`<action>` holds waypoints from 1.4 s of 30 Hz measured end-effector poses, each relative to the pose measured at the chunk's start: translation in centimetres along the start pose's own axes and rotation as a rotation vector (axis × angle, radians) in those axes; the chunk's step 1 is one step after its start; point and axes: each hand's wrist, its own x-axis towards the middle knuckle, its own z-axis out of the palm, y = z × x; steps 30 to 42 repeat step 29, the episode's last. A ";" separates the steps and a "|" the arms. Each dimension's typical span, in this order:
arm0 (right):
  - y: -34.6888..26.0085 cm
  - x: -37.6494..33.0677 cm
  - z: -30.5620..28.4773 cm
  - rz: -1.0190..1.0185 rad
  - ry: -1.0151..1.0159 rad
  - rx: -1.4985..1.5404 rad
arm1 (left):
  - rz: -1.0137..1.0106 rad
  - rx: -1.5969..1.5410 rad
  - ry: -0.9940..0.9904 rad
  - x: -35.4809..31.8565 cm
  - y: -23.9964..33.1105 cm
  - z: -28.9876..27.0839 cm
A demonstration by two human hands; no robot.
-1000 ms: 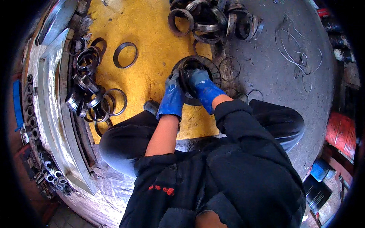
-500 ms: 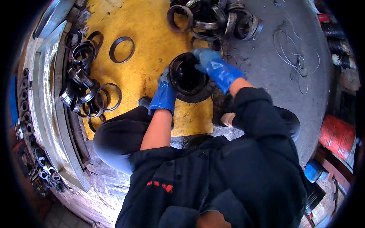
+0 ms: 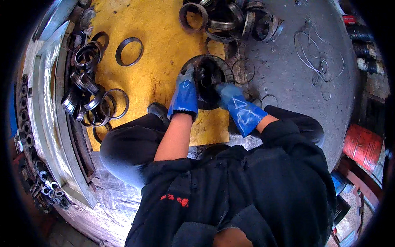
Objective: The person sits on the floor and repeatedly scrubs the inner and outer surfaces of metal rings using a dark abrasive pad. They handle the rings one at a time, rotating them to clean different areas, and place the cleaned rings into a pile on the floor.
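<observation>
A large dark metal bearing ring [image 3: 210,68] with an inner part lies on the yellow floor patch [image 3: 160,53] in front of my knees. My left hand [image 3: 185,94], in a blue glove, grips the ring's left edge. My right hand [image 3: 236,105], also in a blue glove, holds the ring's lower right side, fingers curled into it. Both forearms reach forward from my crouched body, and my dark sleeve covers the right arm.
A pile of steel rings [image 3: 88,88] lies at the left beside a metal frame [image 3: 49,107]. One ring [image 3: 128,51] lies alone. More rings [image 3: 230,18] are heaped at the top. Loose wire [image 3: 317,57] lies on the grey floor; a red drum [image 3: 362,146] stands right.
My right hand has come down from the ring's upper right rim to its lower right side. My left hand stays on the left edge. The view has shifted slightly.
</observation>
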 end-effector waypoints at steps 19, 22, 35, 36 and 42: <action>0.6 5.3 1.5 -0.068 -0.112 0.296 | -0.007 0.289 0.160 -0.6 2.5 2.0; 1.2 5.2 3.3 -0.056 -0.215 0.855 | -0.016 0.227 0.131 -1.0 3.8 3.1; -1.7 2.6 -2.3 0.869 -0.575 2.220 | -0.077 -0.042 0.175 -3.9 6.9 5.6; -1.7 2.6 -2.3 0.869 -0.575 2.220 | -0.077 -0.042 0.175 -3.9 6.9 5.6; -1.7 2.6 -2.3 0.869 -0.575 2.220 | -0.077 -0.042 0.175 -3.9 6.9 5.6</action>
